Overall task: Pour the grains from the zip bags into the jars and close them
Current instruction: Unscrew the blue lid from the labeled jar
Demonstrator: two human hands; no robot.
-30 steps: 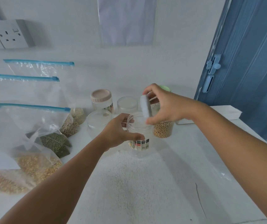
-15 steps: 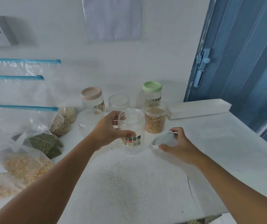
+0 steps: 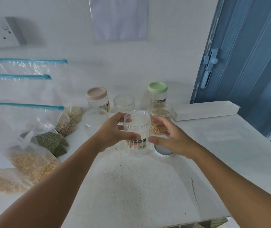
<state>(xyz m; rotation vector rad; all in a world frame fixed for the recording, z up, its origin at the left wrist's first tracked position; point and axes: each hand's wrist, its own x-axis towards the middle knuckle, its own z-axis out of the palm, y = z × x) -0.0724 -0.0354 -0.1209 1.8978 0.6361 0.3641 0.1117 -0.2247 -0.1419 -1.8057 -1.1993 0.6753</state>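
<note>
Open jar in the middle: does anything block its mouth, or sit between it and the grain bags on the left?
Nothing visible does. The open jar, held by the left hand, has a bare mouth; its lid lies on the table under the right hand. The grain bags lie unobstructed.

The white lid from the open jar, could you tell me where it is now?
The white lid lies on the table, right of the open jar, under the right hand.

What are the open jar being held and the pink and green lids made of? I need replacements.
The open jar looks like clear, glossy plastic: the yellow grains behind show through its wall, and the rim is threaded. The pink lid and green lid look like opaque matte plastic with ribbed edges.
</note>
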